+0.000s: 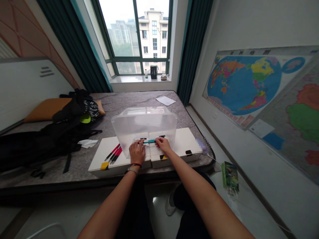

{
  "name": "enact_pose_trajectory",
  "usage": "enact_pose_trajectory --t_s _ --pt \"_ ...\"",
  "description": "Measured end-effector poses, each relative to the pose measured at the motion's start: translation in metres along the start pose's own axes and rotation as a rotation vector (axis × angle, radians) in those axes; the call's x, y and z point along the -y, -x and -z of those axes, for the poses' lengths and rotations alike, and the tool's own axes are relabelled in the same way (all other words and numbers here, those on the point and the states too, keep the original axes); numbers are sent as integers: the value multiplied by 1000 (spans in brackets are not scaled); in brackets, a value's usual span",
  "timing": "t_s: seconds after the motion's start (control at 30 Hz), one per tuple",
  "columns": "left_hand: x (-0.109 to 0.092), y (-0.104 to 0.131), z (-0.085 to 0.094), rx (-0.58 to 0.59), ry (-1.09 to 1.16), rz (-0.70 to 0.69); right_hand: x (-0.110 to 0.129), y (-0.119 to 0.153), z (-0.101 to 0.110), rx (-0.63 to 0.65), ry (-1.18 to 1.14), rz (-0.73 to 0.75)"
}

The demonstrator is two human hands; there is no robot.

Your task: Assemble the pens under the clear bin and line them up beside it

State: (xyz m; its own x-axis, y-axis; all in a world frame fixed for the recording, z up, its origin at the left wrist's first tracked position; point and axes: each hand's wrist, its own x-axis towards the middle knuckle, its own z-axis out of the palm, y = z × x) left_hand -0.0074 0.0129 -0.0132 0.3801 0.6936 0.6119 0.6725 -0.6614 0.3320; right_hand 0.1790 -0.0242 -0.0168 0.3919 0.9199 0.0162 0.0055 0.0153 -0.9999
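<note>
A clear plastic bin point(144, 122) stands on two white boxes point(184, 139) at the bed's front edge. Between my hands, in front of the bin, are teal pens point(150, 141). My left hand point(137, 152) is at their left end with its fingers bent around it. The right end is pinched in the fingertips of my right hand point(162, 144). Just beyond them, black-tipped pens point(162, 136) show at the bin. Several red and black pens point(115, 154) lie on the left box, left of the bin.
Black bags and clothing point(62, 132) and a white tissue point(88, 143) lie on the bed at the left. A white sheet of paper point(165, 100) is behind the bin. A green package point(231, 176) is on the floor at the right.
</note>
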Motion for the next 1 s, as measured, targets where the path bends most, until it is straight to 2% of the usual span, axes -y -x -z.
enact_pose_trajectory --t_s 0.13,0.37,0.7,1.0 --pt "0 1 -2 -37 32 93 1 0 3 -77 -66 -27" --pt "1 1 -4 -31 72 117 1 0 2 -92 -90 -17" --pt "5 2 -3 107 3 -57 0 0 2 -81 -116 -11" --pt "2 1 0 111 -12 -108 6 1 2 -86 -146 -65"
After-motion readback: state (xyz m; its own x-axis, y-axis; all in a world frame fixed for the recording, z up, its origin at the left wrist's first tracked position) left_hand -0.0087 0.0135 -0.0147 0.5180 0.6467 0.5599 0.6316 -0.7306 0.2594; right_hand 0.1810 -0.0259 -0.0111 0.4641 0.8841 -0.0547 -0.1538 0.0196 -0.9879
